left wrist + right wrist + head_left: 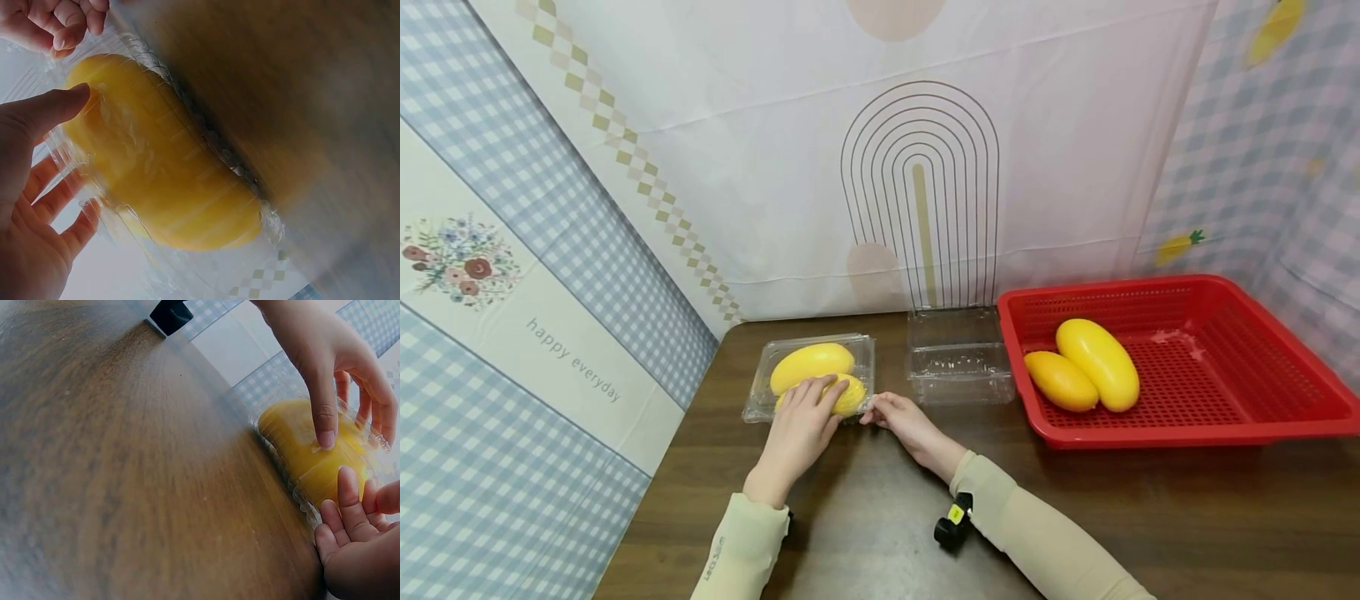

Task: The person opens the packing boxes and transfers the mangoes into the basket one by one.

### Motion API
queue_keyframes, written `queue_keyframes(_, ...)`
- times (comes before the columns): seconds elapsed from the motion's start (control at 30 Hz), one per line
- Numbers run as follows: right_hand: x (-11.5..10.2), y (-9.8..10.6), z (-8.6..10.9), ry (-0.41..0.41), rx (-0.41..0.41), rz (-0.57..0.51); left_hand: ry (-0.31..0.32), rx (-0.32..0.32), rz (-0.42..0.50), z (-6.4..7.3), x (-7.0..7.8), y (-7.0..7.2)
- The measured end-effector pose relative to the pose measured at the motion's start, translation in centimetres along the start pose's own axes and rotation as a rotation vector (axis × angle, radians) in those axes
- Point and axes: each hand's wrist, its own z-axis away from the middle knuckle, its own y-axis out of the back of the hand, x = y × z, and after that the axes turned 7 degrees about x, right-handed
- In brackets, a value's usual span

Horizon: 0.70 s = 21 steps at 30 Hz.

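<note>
A transparent plastic clamshell box (752,400) lies on the table with two oblong yellow fruits, like mangoes, inside: one at the back (812,364) and one in front (850,398). Clear plastic covers the front fruit (162,162) in the left wrist view. My left hand (801,425) rests on top of the box above the front fruit, fingers spread and thumb (323,419) pressing on the plastic. At the box's front right corner, my right hand (910,423) pinches the edge between thumb and fingers.
A second transparent plastic box (958,362) stands open to the right, against the back curtain. Beside it, a red perforated basket (1180,433) holds a larger yellow fruit (1097,365) and a smaller orange-yellow one (1060,382). Patterned curtains (775,167) enclose the wooden table (865,517).
</note>
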Motion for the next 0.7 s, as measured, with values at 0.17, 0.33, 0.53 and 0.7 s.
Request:
queue_keyframes(0.17,0.01,-0.12,0.03,-0.001,-0.003,0.005,0.016,-0.001,0.019,-0.07,-0.02,0.22)
queue_keyframes(0.33,-0.03,-0.17,0.00,-0.002,-0.004,0.011,0.025,-0.007,0.020,-0.21,-0.04,0.47)
queue_keyframes(0.53,0.01,-0.11,-0.07,-0.012,0.004,0.013,0.026,-0.011,0.034,-0.32,-0.04,0.64)
queue_keyframes(0.7,0.11,-0.03,-0.06,-0.005,0.011,0.011,0.043,-0.031,0.045,-0.45,0.00,0.78)
